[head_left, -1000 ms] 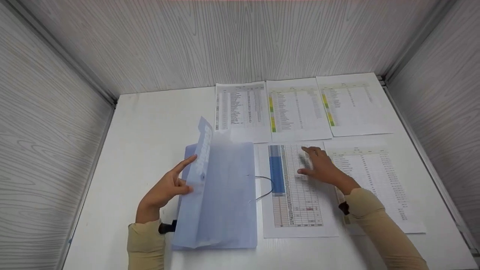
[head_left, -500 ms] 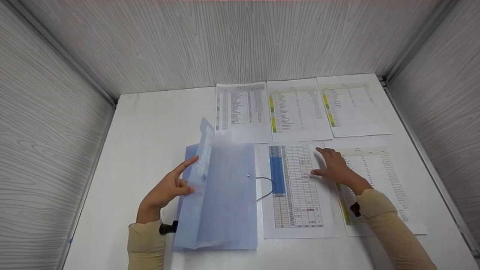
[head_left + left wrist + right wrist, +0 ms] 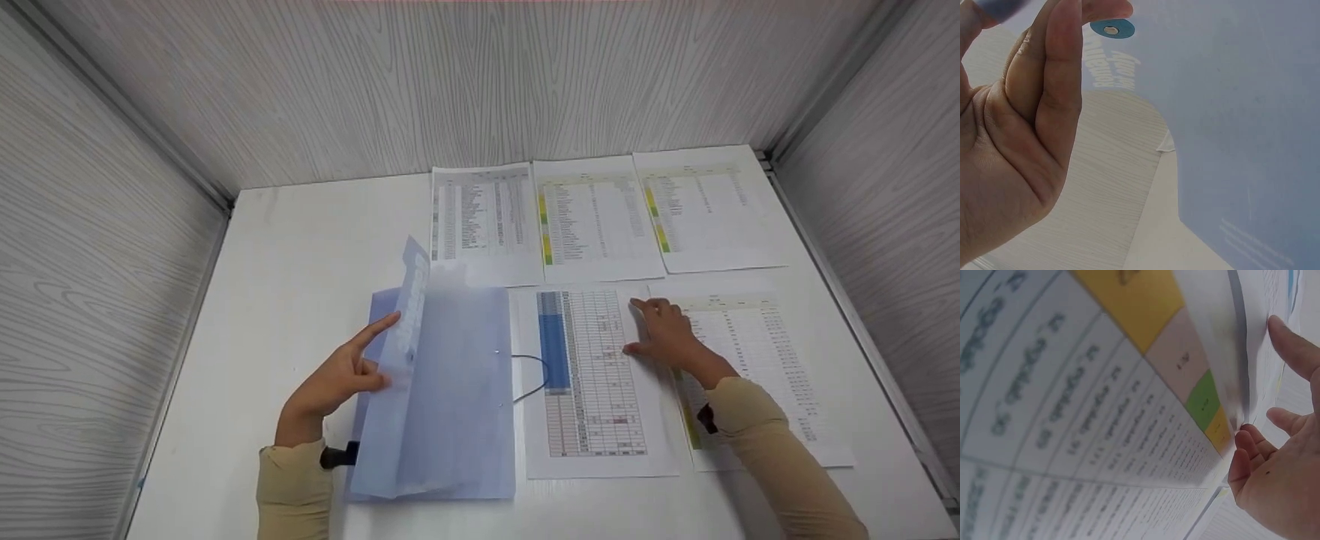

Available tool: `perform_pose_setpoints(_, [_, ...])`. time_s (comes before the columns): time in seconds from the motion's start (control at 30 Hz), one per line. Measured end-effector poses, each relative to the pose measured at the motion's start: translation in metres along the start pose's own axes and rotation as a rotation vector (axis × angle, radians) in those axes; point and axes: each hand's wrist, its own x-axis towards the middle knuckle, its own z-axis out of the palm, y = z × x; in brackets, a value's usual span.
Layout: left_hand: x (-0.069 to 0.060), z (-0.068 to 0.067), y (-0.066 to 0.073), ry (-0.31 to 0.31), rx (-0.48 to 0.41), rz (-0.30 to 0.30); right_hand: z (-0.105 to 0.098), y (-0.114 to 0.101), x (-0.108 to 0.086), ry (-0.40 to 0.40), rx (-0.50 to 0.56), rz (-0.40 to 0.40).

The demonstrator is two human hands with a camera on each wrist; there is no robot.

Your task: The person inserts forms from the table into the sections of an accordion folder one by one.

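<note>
White counter (image 3: pixel 285 262), wood-grain walls (image 3: pixel 480 90). Head view: our left hand (image 3: pixel 341 371), forefinger and thumb straight, props up cover (image 3: pixel 382 435) of blue folder (image 3: pixel 461 405); right hand (image 3: pixel 664 330), fingers spread, lies at right edge of blue-columned sheet (image 3: pixel 600 382), just beside folder. Left wrist: fingertip near button (image 3: pixel 1112 29). Right wrist: fingers loosely bent, apart, nothing gripped; contact with paper unclear. Step, we judge: getting at sheet; next move calls for pinching its edge.
</note>
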Motion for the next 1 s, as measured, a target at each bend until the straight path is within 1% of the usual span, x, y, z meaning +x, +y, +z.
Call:
perform_pose_setpoints(0.17, [0.001, 0.000, 0.001, -0.001, -0.016, 0.013, 0.001, -0.002, 0.002, 0.009, 0.013, 0.052])
perform_pose_setpoints(0.3, [0.001, 0.001, 0.003, 0.007, -0.002, 0.000, 0.004, -0.002, 0.000, 0.022, -0.008, 0.048])
perform_pose_setpoints(0.4, [0.001, 0.003, 0.004, 0.017, 0.016, -0.016, 0.006, -0.003, -0.002, 0.028, -0.005, 0.035])
perform_pose_setpoints(0.47, [0.001, 0.004, 0.005, 0.023, 0.031, -0.021, 0.006, -0.003, -0.003, 0.017, 0.019, 0.036])
perform_pose_setpoints(0.6, [0.001, 0.006, 0.006, 0.033, 0.057, -0.011, 0.005, -0.003, -0.005, -0.013, 0.068, 0.034])
perform_pose_setpoints(0.73, [0.002, 0.007, 0.006, 0.037, 0.069, -0.010, 0.004, -0.002, -0.006, -0.035, 0.126, 0.009])
perform_pose_setpoints(0.93, [0.002, 0.006, 0.005, 0.036, 0.077, -0.001, -0.004, -0.001, -0.010, -0.072, 0.228, 0.003])
perform_pose_setpoints(1.0, [0.002, 0.006, 0.005, 0.036, 0.070, -0.007, -0.008, 0.000, -0.012, -0.082, 0.263, -0.006])
